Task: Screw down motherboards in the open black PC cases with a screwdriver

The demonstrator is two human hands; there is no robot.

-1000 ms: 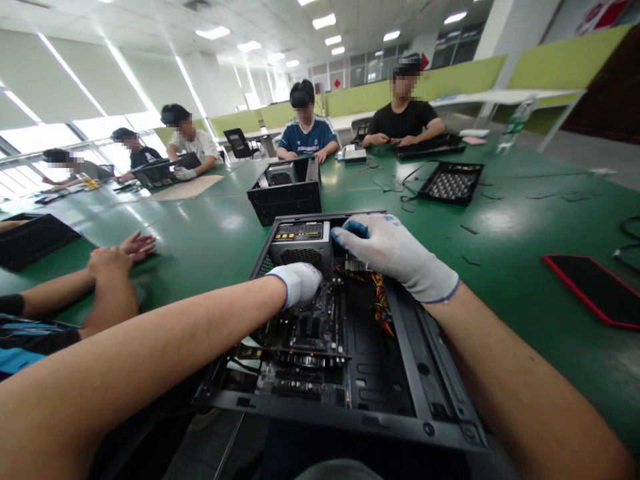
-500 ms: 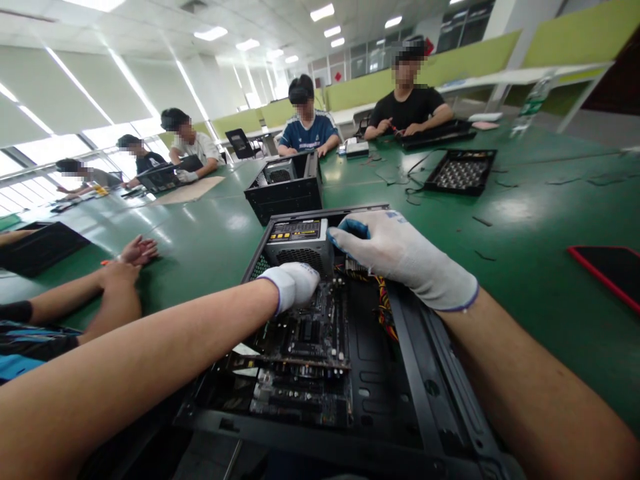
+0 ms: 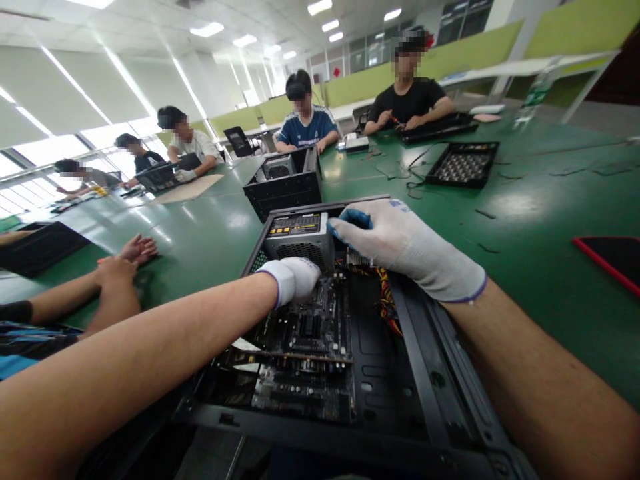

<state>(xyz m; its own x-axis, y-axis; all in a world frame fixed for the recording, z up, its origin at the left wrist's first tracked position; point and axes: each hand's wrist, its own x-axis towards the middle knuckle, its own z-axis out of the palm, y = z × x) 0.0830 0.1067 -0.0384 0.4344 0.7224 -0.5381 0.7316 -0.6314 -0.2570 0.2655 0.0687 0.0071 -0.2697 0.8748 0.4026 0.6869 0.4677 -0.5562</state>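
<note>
In front of me lies an open black computer case (image 3: 425, 360) with a motherboard (image 3: 310, 327) inside. A grey power supply (image 3: 300, 243) with a yellow-marked label sits at its far end. My left hand (image 3: 295, 280), in a white glove, is closed low by the power supply's near face, over the motherboard's far end; its fingertips are hidden. My right hand (image 3: 385, 233), gloved white with blue on the palm side, curls over the case's far right corner. Its thumb and fingers bend together at the power supply's right side. Beneath it run red, yellow and black cables (image 3: 387, 303).
Another open case (image 3: 285, 180) stands just beyond mine. A black perforated panel (image 3: 463, 165) lies farther right, with dark strips scattered around. A red-edged black object (image 3: 610, 260) is at the right. A co-worker's hands (image 3: 127, 257) rest at the left; several people sit around the green table (image 3: 525, 220).
Both hands keep nearly the same place at the power supply. The view has shifted slightly; nothing has visibly been taken or let go.
</note>
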